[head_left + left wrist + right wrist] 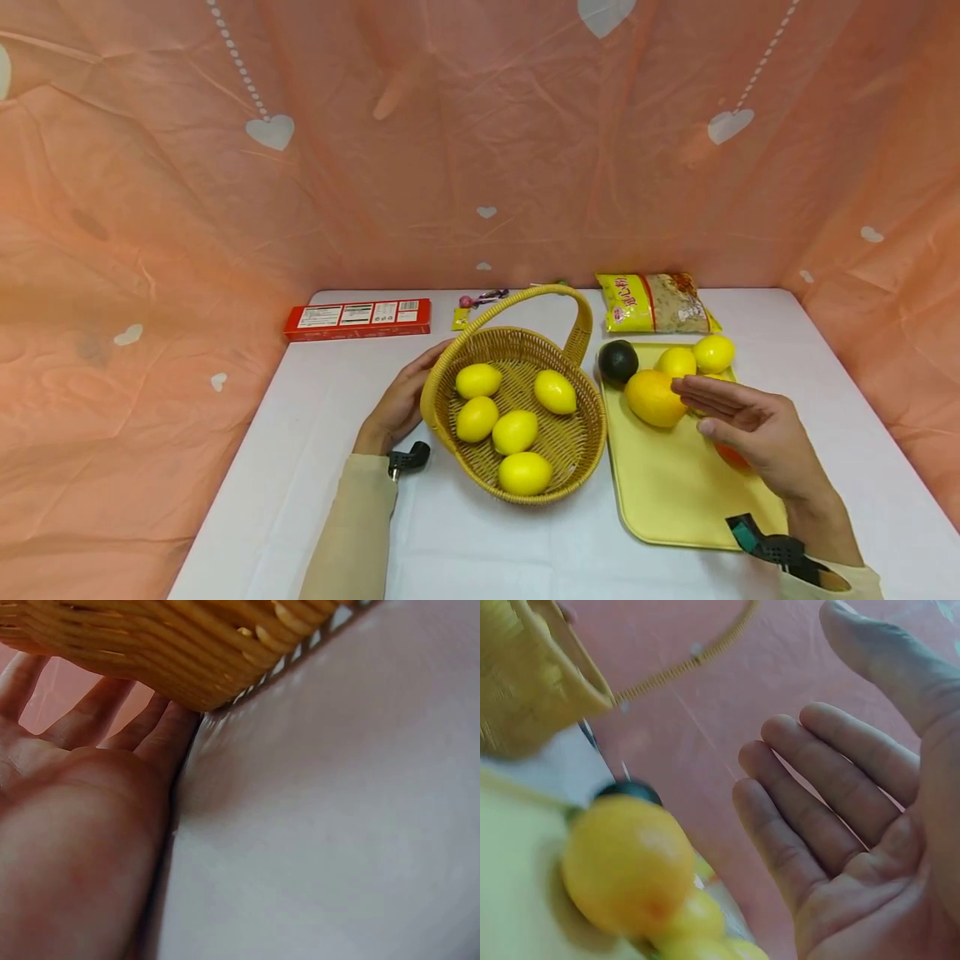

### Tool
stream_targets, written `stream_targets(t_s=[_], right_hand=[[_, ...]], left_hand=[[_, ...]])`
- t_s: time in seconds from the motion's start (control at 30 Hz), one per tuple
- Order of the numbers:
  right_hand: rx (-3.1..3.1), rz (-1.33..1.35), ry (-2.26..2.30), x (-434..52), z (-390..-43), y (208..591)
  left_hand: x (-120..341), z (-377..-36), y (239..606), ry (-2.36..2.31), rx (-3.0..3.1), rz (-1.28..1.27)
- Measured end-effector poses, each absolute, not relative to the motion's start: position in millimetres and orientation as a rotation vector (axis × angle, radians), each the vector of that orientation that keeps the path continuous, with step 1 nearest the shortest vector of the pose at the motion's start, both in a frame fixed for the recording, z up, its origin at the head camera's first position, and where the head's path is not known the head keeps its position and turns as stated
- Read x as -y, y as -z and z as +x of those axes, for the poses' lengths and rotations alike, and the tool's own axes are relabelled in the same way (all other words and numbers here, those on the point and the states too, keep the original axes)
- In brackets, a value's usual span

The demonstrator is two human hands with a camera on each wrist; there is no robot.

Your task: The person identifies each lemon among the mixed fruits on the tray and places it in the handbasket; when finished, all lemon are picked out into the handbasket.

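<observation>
A wicker basket [585, 417] with a handle holds several yellow lemons [514, 432]. My left hand [401, 400] rests flat against the basket's left wall [150, 652] with straight fingers [105, 712]. To the right, a yellow tray [675, 492] carries an orange [651, 397], a dark avocado [618, 361] and two lemons [712, 353]. Over the tray hovers my right hand [738, 417], open, fingers [817, 810] straight, holding nothing, just right of the orange [626, 862]. An orange-red fruit [729, 455] peeks from under that hand.
A red box [357, 317] lies at the back left of the white table [315, 467]. A yellow snack bag [656, 302] lies behind the tray, and small items [480, 300] sit behind the basket. Pink cloth walls surround the table.
</observation>
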State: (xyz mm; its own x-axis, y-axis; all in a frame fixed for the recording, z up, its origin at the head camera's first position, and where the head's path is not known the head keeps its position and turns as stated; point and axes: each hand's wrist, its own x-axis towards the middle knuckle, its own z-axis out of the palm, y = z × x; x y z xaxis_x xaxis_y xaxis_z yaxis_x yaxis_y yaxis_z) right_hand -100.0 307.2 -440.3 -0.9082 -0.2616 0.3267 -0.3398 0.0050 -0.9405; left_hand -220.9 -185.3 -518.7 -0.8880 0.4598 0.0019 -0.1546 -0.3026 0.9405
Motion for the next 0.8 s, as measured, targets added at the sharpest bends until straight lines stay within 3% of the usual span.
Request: stream_targets(t_s=[0.4, 0.8], right_hand=[[2.406, 0.436, -1.822, -384, -136, 422], [2.738, 0.257, -1.534, -414, -199, 431]], left_hand=[[186, -220, 519, -2.233, -1.567, 0.379], [187, -221, 519, -2.235, -1.559, 0.393]])
